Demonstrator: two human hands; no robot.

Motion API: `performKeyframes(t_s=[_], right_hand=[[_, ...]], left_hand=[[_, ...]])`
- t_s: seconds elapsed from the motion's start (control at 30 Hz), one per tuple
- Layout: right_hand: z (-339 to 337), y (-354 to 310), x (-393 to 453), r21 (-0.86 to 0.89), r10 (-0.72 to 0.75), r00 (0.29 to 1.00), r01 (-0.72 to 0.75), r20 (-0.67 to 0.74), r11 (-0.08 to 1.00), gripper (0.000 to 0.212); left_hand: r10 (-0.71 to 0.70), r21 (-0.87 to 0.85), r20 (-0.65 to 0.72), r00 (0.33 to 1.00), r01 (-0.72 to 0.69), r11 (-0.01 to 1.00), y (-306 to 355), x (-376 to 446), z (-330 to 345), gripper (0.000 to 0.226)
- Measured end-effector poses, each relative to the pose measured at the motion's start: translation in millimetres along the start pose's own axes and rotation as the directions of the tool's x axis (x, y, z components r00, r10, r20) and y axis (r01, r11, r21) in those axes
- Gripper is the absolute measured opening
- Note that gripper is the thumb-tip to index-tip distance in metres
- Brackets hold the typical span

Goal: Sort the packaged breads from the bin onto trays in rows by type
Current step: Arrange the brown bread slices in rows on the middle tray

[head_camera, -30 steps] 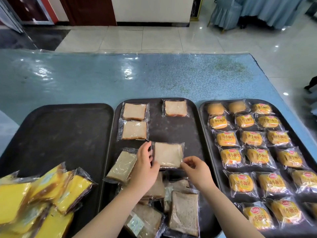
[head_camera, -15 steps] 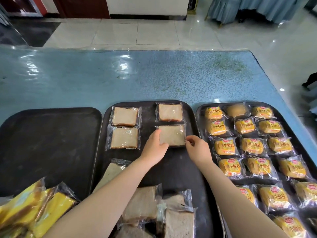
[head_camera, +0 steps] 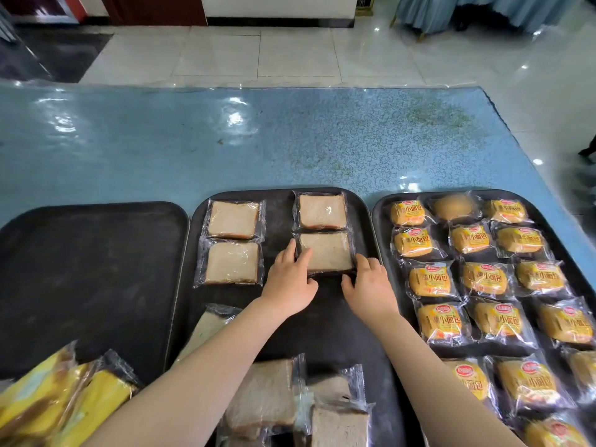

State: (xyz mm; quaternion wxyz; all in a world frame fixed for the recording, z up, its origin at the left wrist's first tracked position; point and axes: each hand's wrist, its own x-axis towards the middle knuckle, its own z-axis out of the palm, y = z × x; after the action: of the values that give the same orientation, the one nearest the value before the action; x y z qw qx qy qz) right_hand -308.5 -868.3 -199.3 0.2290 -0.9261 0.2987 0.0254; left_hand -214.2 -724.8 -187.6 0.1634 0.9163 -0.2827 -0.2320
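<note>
Head view: left hand (head_camera: 290, 279) and right hand (head_camera: 367, 282), grips released, fingertips touching the sliced-bread packet (head_camera: 327, 253).

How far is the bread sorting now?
Done: the right black tray is filled with rows of yellow-wrapped buns. In hand: the left hand and right hand set a fourth clear-wrapped sandwich on the middle black tray. Left: the loose sandwich pile and yellow packets.
</note>
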Motion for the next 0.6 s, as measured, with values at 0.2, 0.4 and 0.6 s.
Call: performKeyframes(t_s=[0.2, 0.4, 0.6], right_hand=[[-8.1, 7.8, -35.0, 0.060, -0.040, 0.999, 0.040, -0.002, 0.997, 0.059], [-8.2, 19.0, -100.8, 0.176, -0.103, 0.990, 0.084, 0.098, 0.981, 0.056], [-2.2, 32.5, -154.3, 0.228, -0.074, 0.987, 0.040, 0.144, 0.973, 0.051]], left_hand=[[0.054, -0.058, -0.060, 0.997, -0.058, 0.997, -14.4, -29.6, -6.8, 0.061], [0.113, -0.161, -0.099, 0.989, -0.128, 0.979, -35.7, -92.3, -5.4, 0.047], [0.241, -0.141, -0.159, 0.957, -0.264, 0.954, -46.2, -145.9, 6.0, 0.033]])
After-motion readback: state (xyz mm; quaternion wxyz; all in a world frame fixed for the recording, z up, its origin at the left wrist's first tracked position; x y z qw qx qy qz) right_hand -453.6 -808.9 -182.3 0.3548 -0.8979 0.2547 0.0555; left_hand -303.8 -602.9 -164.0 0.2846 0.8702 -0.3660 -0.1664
